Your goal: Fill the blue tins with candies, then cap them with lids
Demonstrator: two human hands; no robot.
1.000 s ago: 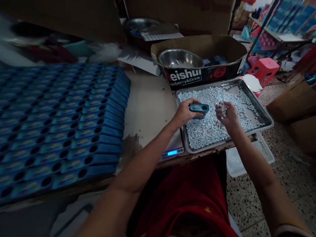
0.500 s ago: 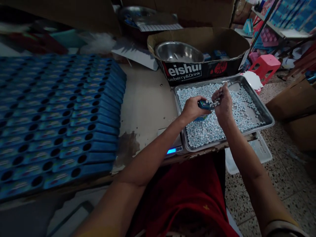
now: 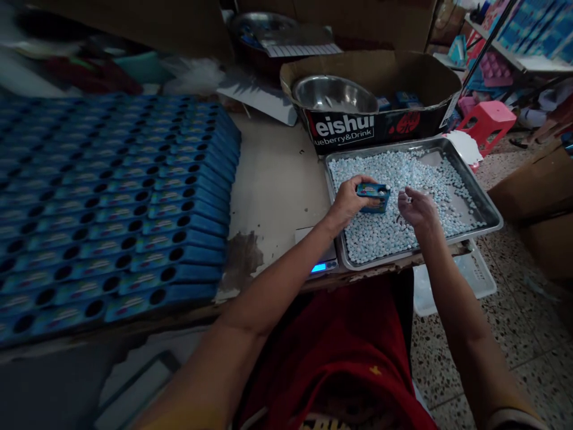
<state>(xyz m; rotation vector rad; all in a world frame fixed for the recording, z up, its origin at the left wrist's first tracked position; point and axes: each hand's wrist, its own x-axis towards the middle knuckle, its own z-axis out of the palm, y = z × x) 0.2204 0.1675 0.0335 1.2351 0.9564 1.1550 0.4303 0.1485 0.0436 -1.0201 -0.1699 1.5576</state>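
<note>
The left hand point(image 3: 351, 200)'s grip held the blue rectangular box point(image 3: 372, 206) over the silver metal tray point(image 3: 495, 223), nearer its left edge, the right hand point(image 3: 421, 209) cupped loosely, and tilting might have spilled pale round pellets point(image 3: 387, 188) from the box's mouth.

Small workshop, packing-bench type. Evidence: long tight rows of identical blue boxes with round dark holes point(image 3: 179, 221), shallow rectangular steel tray point(image 3: 486, 216) of loose white and pale-blue pellets point(image 3: 378, 236), flat scale with lit blue display point(image 3: 319, 267), worn chipped pale tabletop point(image 3: 268, 173), cut-down black-printed cardboard carton point(image 3: 380, 128), speckled tile floor point(image 3: 461, 370).
</note>
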